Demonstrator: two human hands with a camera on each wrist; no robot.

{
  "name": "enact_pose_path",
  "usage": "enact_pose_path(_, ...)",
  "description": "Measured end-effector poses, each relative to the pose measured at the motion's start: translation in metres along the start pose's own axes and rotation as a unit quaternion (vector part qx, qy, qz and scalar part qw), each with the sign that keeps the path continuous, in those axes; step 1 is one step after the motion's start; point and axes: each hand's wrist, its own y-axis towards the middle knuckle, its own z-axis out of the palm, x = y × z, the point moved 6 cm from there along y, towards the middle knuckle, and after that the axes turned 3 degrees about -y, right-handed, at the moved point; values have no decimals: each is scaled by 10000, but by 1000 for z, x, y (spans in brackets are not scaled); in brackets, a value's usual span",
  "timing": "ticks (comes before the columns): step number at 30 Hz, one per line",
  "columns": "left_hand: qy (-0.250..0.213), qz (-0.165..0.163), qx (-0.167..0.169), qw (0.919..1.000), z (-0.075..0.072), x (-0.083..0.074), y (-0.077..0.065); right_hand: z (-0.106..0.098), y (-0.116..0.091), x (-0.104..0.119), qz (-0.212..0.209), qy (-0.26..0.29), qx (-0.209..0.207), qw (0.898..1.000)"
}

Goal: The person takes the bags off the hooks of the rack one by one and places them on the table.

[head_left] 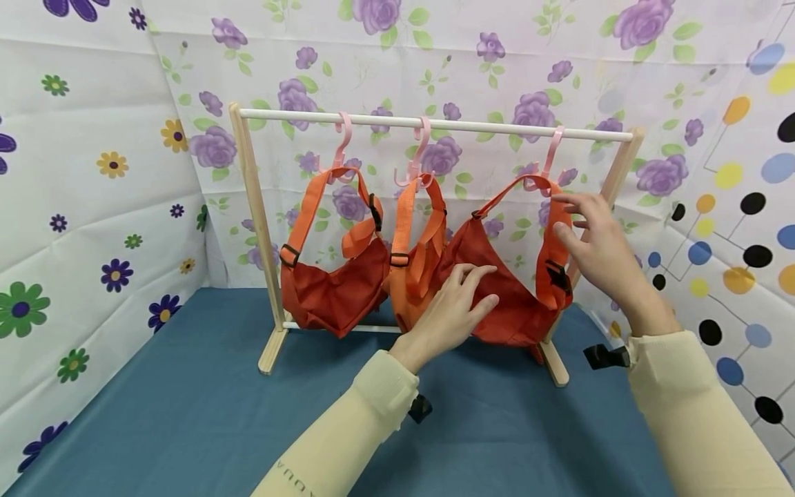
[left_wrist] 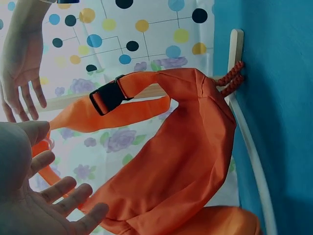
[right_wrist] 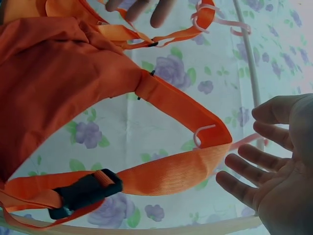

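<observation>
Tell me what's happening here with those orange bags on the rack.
A person is tending the rightmost orange sling bag of three hung by pink S-hooks on a small wooden rack. The left hand rests open on its pouch. The right hand, fingers spread, is at the strap near the hook, gripping nothing.

Both arms reach forward from the near edge, each in a cream sleeve down to the wrist. The left hand (head_left: 456, 304) sits lower and nearer the middle, palm turned away, fingers straight and slightly spread, pointing up and to the right. The right hand (head_left: 593, 241) is raised higher on the right side, palm facing left, fingers relaxed and loosely fanned, thumb apart from them. Neither hand curls around anything, and the two hands stay apart
</observation>
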Motion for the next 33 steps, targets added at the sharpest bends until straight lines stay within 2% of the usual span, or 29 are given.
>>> enact_pose_path(6,-89,-130,0,9999,-1,5,8,-7,12,4,-209,-93,-133,9996)
enact_pose_path(13,24,-126,-13,9999,-7,3,17,-18,23,10,-366,-275,-448,9979)
enact_pose_path(23,20,-85,-35,10000,-13,-2,23,-30,44,17,-456,-658,-704,9943)
enact_pose_path(33,11,-108,-74,9999,-19,-10,34,-35,62,23,-499,-885,-664,9926)
